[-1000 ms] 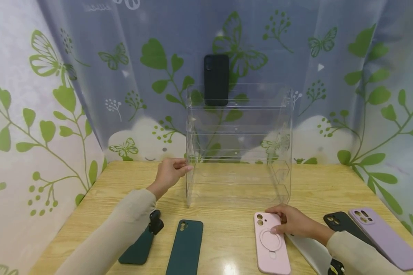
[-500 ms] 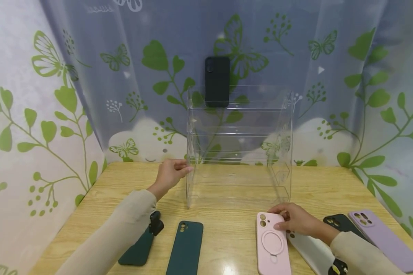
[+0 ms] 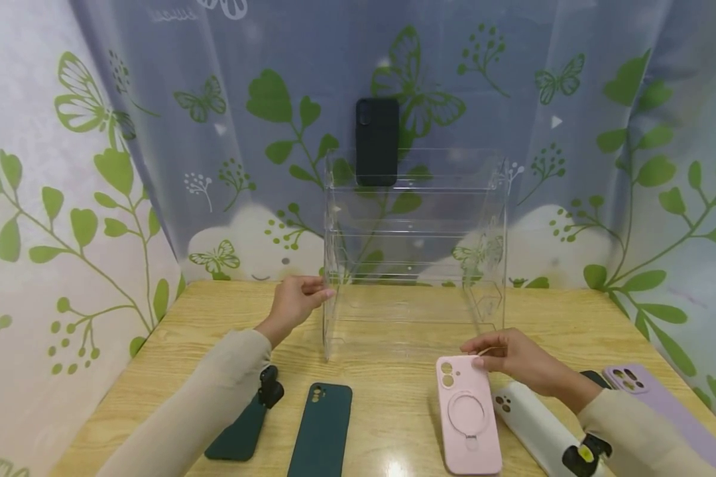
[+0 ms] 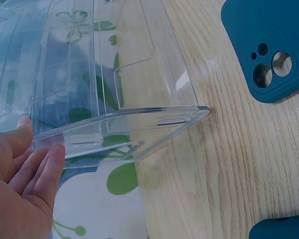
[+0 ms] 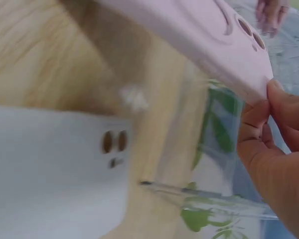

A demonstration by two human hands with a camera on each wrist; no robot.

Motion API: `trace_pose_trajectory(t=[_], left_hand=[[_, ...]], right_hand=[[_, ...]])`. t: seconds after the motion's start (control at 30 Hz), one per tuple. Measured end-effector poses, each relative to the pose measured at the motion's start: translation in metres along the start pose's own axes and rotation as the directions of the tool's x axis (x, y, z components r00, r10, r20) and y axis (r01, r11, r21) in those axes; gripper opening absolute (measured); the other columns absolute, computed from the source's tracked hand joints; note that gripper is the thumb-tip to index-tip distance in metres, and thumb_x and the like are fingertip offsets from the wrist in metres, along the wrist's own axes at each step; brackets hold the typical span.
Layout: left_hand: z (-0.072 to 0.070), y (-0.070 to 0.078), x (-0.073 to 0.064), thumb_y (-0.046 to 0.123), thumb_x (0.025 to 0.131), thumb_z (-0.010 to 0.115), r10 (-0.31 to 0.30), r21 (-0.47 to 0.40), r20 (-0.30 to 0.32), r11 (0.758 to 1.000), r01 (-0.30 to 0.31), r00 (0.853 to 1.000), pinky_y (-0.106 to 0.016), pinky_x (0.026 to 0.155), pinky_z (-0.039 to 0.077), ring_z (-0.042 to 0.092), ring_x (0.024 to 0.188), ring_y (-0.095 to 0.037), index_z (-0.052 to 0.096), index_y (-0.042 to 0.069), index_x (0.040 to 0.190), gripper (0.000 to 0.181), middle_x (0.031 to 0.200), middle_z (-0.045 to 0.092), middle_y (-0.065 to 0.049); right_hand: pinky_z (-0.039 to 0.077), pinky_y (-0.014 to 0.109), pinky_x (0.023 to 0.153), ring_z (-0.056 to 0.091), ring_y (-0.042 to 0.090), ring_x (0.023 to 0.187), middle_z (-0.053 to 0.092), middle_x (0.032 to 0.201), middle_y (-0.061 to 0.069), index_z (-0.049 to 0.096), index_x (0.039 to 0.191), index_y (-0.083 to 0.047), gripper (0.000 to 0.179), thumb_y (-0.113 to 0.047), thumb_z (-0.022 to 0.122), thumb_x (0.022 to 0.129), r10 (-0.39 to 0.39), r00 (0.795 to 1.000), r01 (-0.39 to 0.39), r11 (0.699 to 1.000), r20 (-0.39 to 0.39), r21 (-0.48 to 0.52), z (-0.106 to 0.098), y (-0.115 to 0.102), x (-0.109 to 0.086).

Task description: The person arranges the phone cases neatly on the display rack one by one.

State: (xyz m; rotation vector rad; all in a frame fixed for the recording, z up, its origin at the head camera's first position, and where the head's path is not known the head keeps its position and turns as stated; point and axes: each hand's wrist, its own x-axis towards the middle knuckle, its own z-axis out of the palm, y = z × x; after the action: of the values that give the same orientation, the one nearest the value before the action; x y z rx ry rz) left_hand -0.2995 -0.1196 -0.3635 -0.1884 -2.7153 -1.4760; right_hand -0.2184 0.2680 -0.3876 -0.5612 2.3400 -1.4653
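Note:
My right hand [image 3: 516, 358] pinches the top edge of a pink phone case [image 3: 467, 414] between thumb and fingers. The case has a ring on its back, and its top end is lifted off the table. In the right wrist view the thumb and fingers grip a corner of the pink case [image 5: 224, 45]. My left hand [image 3: 295, 305] pinches the left side panel of a clear tiered acrylic display rack [image 3: 414, 311]; the left wrist view shows the thumb and fingers on either side of the panel's edge [image 4: 114, 117]. A black phone case [image 3: 377, 142] stands upright on the rack's top tier.
A white case [image 3: 539, 427] lies just right of the pink one. Beyond it are a purple case [image 3: 668, 414] and a dark case [image 3: 595, 378], partly hidden by the right arm. Two dark teal cases [image 3: 321, 427] lie at the front left. A patterned curtain [image 3: 262, 165] hangs behind.
My right hand has risen and moved toward the rack, tilting up the pink phone case's top end. More of the white case shows. My left hand keeps its hold on the rack.

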Motion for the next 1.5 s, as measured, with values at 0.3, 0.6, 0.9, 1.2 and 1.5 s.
trace_pose_trajectory(t=[0.3,0.6,0.9,1.2,1.5], left_hand=[[0.000,0.000,-0.001,0.022,0.090,0.070,-0.004,-0.021,0.001,1.000,0.004,1.000,-0.035,0.082,0.058,0.066,0.104,-0.026,0.061,0.004,0.128,0.043,0.123,0.065,-0.014],[0.001,0.002,-0.001,0.023,0.089,0.070,-0.006,-0.024,-0.006,1.000,0.005,1.000,-0.036,0.082,0.057,0.066,0.105,-0.027,0.062,0.005,0.128,0.043,0.120,0.065,-0.015],[0.001,0.002,-0.002,0.022,0.090,0.069,-0.002,-0.018,0.005,1.000,0.002,1.000,-0.036,0.082,0.057,0.067,0.103,-0.026,0.060,0.004,0.130,0.045,0.124,0.064,-0.014],[0.001,0.001,-0.001,0.024,0.090,0.069,0.002,-0.004,-0.005,1.000,-0.002,1.000,-0.036,0.081,0.058,0.068,0.101,-0.026,0.060,0.004,0.130,0.046,0.121,0.065,-0.015],[0.002,-0.001,-0.001,0.024,0.089,0.070,0.015,-0.007,-0.007,1.000,-0.015,1.000,-0.035,0.080,0.058,0.068,0.099,-0.027,0.060,0.004,0.130,0.046,0.121,0.065,-0.016]], right_hand=[[0.056,0.025,0.083,0.062,0.002,0.100,0.054,0.130,0.025,0.052,0.131,0.010,0.043,-0.014,0.061,0.095,-0.083,0.985,0.089,0.995,-0.149,0.035,0.008,-0.019,-0.002],[0.056,0.028,0.082,0.065,0.009,0.097,0.066,0.109,-0.010,0.054,0.125,0.011,0.038,-0.012,0.061,0.095,-0.143,0.986,0.152,0.983,-0.086,0.101,0.011,-0.011,-0.005],[0.057,0.029,0.083,0.067,0.009,0.095,0.071,0.106,0.001,0.053,0.124,0.014,0.042,-0.014,0.062,0.094,-0.083,0.992,0.093,0.990,-0.098,0.102,0.017,0.001,-0.016],[0.053,0.024,0.056,0.066,0.007,0.083,0.068,0.109,0.022,0.056,0.127,0.010,0.046,-0.018,0.065,0.092,-0.054,0.990,0.055,0.999,-0.134,0.000,0.033,0.014,-0.018],[0.056,0.025,0.060,0.068,0.007,0.088,0.066,0.110,0.026,0.056,0.126,0.013,0.045,-0.017,0.064,0.092,-0.064,0.983,0.071,0.997,-0.174,0.033,0.040,0.021,-0.020]])
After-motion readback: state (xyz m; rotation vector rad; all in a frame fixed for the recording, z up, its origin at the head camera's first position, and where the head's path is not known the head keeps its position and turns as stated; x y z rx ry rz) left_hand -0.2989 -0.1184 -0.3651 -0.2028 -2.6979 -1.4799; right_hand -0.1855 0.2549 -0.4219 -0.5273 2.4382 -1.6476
